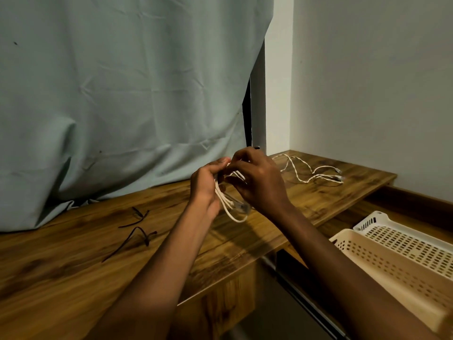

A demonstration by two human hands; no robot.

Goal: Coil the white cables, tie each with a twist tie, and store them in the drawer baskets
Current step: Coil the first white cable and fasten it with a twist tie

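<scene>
Two bare hands met over the middle of the brown wood-grain tabletop, working one coiled white braided cable. Left hand had its grip closed around the top of the coil, loops hanging below the palm, just above the wood. Right hand had fingertips pinched at the coil's top; a dark tip poked out above the knuckles, probably a twist tie, too small to confirm.

Step judged: tying the first coil, coiling looked done. Next move calls for wrapping and twisting the tie tight without letting loops slip, then carrying the bundle right to the baskets.

Second loose white cable lay uncoiled on the far right of the tabletop, connectors at its right end. Two thin dark twist ties lay spare on the near left, well apart from the hands.

Beige perforated plastic basket and white perforated plastic basket sat touching side by side, low at near right, both showed no cables; drawer itself mostly hidden, baskets cut off by the frame edge. Pale green cloth covered the far side. Tie wrap point hidden behind right fingers.
</scene>
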